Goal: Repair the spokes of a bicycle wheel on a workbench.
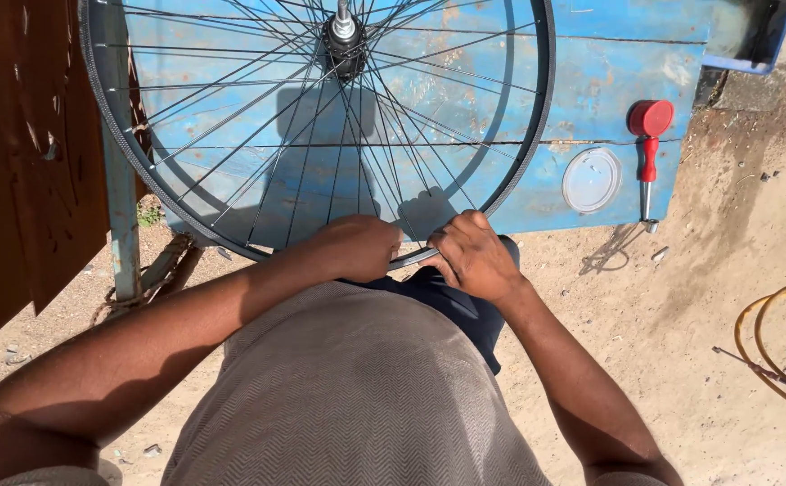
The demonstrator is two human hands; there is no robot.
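Head view: a person is looking down at two bare hands on a bicycle wheel (321, 126), which is filling the upper left and middle of the frame.
Left hand (357, 247): it is curling over the bottom of the rim, fingers pressed together; the tips are hidden.
Right hand (472, 256): it is gripping the same rim just beside the left hand, fingers bent and close together.
Wheel spot: it is standing against a blue wooden table (609, 72).
What could go wrong: I think a finger could slip between the thin spokes and get pinched, because both hands are squeezing so near them.
Containers: no open box or pot is showing; only a round clear lid (592, 180) is lying on the table, near a red-handled tool (649, 153) at the right.
Ground: a yellow hose (775, 337) is lying on the sand at the lower right.
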